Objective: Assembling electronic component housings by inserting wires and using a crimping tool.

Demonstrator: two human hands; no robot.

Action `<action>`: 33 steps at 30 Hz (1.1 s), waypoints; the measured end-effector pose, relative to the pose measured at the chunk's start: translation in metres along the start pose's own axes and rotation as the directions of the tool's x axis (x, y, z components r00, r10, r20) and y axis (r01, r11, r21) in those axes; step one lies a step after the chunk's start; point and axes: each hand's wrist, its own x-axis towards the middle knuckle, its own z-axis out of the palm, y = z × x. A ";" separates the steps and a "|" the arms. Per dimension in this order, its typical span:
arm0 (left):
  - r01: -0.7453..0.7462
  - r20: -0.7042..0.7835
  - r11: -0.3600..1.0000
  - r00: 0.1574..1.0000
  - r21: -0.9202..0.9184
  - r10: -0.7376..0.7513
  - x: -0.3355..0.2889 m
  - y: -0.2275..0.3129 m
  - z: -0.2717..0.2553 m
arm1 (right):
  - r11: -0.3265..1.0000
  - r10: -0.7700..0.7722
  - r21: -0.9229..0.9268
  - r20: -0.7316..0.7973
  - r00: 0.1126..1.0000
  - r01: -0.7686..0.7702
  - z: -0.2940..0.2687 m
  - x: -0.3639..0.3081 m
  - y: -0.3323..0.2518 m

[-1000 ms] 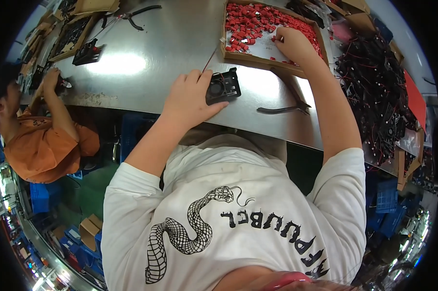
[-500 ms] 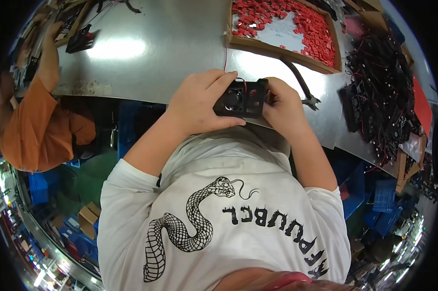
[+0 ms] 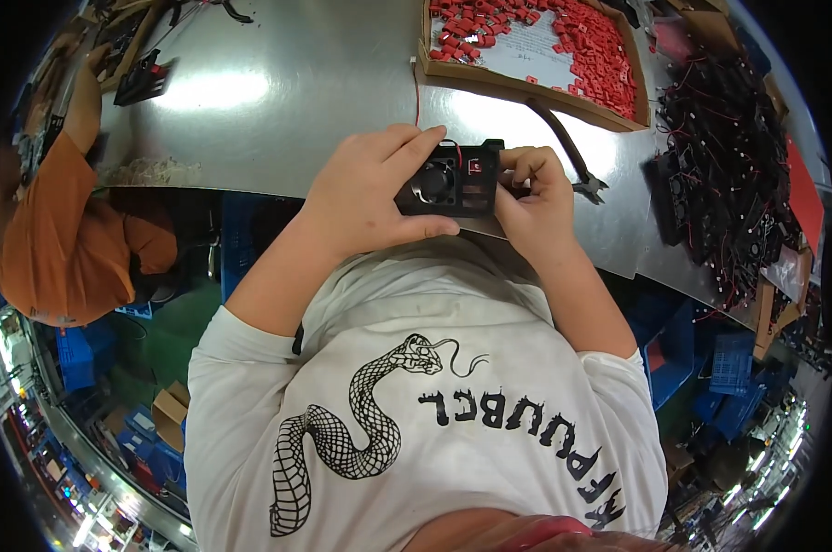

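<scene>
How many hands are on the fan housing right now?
2: the left hand grips the fan housing around its left side, and the right hand is at its right end. Some fingertips are hidden.

Dead centre, the left hand (image 3: 356,189) covers the nine o'clock end of the black housing (image 3: 479,198), and over at three, the right hand's (image 3: 540,198) curled fingers hide whatever lies beneath them! Up at one o'clock the shallow box (image 3: 490,77) runs off the top edge, its paper sheet (image 3: 531,57) too fine to read. At eleven, a black-handled tool (image 3: 238,12) is cropped! The co-worker (image 3: 62,244) at nine blurs into the dark rim.
</scene>
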 end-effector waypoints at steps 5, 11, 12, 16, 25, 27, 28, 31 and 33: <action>0.021 0.092 0.996 0.995 0.087 -0.029 0.003 -0.007 0.005 | 0.952 -0.023 -0.304 0.068 0.997 0.042 -0.003 0.012 -0.015; 0.073 0.225 0.990 0.969 0.123 -0.100 0.008 -0.006 0.000 | 0.865 -0.161 -0.469 0.081 0.984 0.180 0.000 0.016 -0.009; 0.065 0.216 0.991 0.972 0.114 -0.089 0.009 -0.008 0.000 | 0.867 -0.161 -0.466 0.076 0.984 0.177 -0.003 0.017 -0.010; 0.036 0.220 0.983 0.973 0.179 -0.076 0.007 -0.009 0.003 | 0.930 -0.097 -0.341 0.127 0.987 0.135 -0.021 0.016 -0.022; 0.165 0.032 0.986 0.986 -0.020 -0.164 0.000 -0.012 0.003 | 0.898 -0.149 -0.359 0.296 0.943 0.255 -0.018 0.036 -0.022; 0.163 0.048 0.986 0.986 -0.038 -0.161 -0.003 -0.014 0.002 | 0.879 -0.185 -0.377 0.293 0.938 0.291 -0.017 0.039 -0.023; 0.172 0.042 0.985 0.984 -0.031 -0.170 -0.004 -0.014 0.001 | 0.926 -0.126 -0.306 0.297 0.946 0.219 -0.018 0.040 -0.024; 0.160 0.038 0.986 0.987 -0.039 -0.159 -0.006 -0.013 0.002 | 0.986 -0.033 -0.148 0.273 0.962 0.076 -0.018 0.038 -0.026; 0.109 0.050 0.994 0.993 -0.013 -0.108 -0.004 -0.010 0.002 | 0.998 0.009 -0.058 0.241 0.971 0.005 -0.016 0.036 -0.023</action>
